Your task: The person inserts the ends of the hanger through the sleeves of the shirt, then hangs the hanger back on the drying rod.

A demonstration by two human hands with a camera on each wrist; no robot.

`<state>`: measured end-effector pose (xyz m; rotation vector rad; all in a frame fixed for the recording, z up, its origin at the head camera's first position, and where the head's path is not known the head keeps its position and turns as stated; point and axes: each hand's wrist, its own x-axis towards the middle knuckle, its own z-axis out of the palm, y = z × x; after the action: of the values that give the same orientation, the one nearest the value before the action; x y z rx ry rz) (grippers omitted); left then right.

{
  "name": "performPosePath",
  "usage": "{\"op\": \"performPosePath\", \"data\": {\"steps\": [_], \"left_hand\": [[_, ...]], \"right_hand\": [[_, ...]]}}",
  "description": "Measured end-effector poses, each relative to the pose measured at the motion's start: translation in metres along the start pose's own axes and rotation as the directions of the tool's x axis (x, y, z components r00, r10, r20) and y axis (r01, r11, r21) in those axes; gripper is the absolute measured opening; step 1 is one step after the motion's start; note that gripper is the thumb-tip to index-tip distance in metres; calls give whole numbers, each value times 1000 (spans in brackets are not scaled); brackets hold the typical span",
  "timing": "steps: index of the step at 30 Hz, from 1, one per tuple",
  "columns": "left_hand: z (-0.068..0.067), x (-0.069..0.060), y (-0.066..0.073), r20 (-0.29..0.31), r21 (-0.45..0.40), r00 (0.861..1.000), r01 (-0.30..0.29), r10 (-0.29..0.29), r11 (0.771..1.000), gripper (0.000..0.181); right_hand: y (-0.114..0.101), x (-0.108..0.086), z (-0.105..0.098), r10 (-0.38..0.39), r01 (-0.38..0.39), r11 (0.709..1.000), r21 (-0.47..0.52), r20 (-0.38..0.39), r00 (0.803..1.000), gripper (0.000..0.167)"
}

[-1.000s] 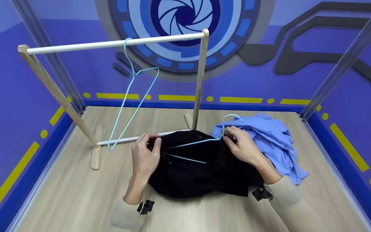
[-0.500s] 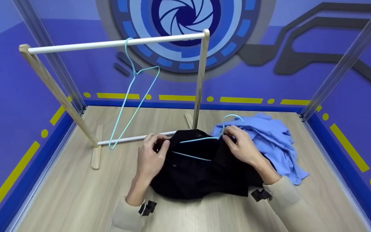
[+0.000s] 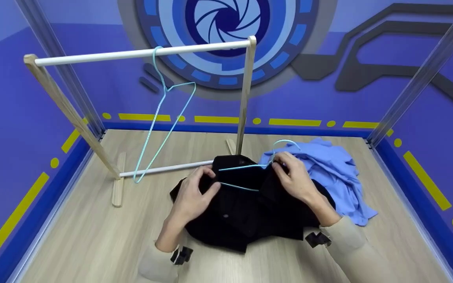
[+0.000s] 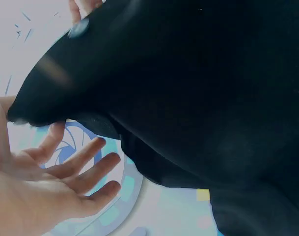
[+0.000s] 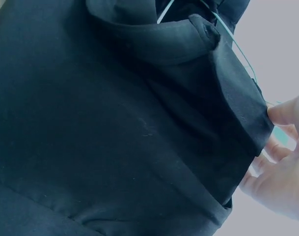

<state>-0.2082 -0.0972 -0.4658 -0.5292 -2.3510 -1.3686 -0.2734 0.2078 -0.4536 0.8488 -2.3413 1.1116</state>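
Note:
A black shirt (image 3: 234, 224) with a collar is bunched at the front of the table. A light-blue wire hanger (image 3: 242, 167) lies partly inside its opening; the lower part of the hanger is hidden by cloth, while its hook stands out at the top right. My left hand (image 3: 193, 196) pinches the shirt's left edge, and in the left wrist view the other fingers (image 4: 93, 172) spread below the cloth. On the other side, my right hand (image 3: 295, 177) pinches the shirt together with the hanger near the base of its hook.
Behind the shirt stands a rack with wooden posts (image 3: 246, 98) and a white rail (image 3: 104, 57). Another light-blue hanger (image 3: 150, 131) hangs from the rail. A crumpled blue garment (image 3: 336, 173) lies beyond my right hand. Walls surround the wooden table (image 3: 92, 239).
My left hand has moved right along the opening, drawing cloth over the hanger's left part. A corner of the shirt now hangs lower at the front. The right hand stays almost still.

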Motion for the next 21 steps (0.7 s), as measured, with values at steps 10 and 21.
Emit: {"op": "performPosePath", "data": {"steps": [10,21], "left_hand": [[5,0,-10,4,-17,999,-38,38,999,26],[-2,5,-27,-33,64,999,22,-19,998,30]], "right_hand": [[0,-1,-1,-11,11,1000,22,-8,1000,10],[1,-1,-3,-45,45,998,49,-9,999,11]]}}
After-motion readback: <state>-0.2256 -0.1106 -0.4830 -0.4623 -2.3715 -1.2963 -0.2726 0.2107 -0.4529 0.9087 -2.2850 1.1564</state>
